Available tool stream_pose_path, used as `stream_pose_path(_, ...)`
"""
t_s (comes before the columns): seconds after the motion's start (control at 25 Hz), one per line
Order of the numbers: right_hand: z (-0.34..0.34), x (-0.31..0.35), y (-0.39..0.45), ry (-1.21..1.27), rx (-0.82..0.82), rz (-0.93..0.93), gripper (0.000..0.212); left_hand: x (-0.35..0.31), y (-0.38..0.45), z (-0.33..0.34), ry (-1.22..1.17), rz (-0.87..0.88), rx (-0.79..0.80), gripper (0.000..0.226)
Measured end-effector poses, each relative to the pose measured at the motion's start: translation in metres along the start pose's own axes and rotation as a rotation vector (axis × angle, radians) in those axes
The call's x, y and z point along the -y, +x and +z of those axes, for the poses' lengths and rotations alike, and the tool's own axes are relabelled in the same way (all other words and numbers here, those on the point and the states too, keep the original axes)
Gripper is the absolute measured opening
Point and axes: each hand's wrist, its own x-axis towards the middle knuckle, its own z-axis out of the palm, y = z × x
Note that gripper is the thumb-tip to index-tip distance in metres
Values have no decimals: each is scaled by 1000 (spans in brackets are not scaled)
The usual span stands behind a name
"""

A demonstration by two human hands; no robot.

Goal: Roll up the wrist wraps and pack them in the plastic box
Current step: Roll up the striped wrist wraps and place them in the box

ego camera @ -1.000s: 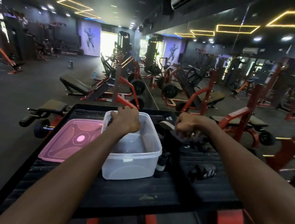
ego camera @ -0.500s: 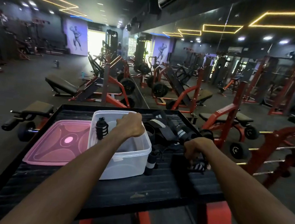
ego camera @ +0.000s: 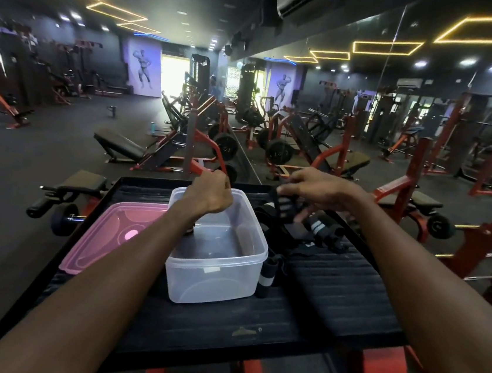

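A pink lid point(ego camera: 116, 233) is lying on the black table point(ego camera: 299, 330), touching the clear plastic box point(ego camera: 216, 272). The left hand point(ego camera: 208, 196) is curling over the box, gripping a dark rolled wrap mostly hidden beneath it. One rolled wrist wrap point(ego camera: 266, 276) is standing against the box's right wall. The right hand point(ego camera: 319, 190) is pinching a black wrap strap point(ego camera: 280, 207) above the loose wraps point(ego camera: 319, 230)

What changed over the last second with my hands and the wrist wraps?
The right hand left the near mat and lifted a black wrist wrap above the pile. The left hand stayed over the plastic box; what it holds is hidden. The pink lid and the rolled wrap beside the box stayed put.
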Motion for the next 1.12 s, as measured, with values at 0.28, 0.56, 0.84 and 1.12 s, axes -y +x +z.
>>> stream_pose_path(0.28,58,41,55,-57,-248,-228,18,36,2,-18,70,-70,3,23)
stream_pose_path(0.56,121,38,98,-316,-184,-273,17,64,1,-8,433,-3,130,24)
stream_pose_path(0.84,154,25,133,-631,-155,-198,18,76,-3,-4,516,33,117,18)
stream_pose_path(1.12,163,20,146,-659,-117,-225,24,78,-3,-2,497,32,143,19)
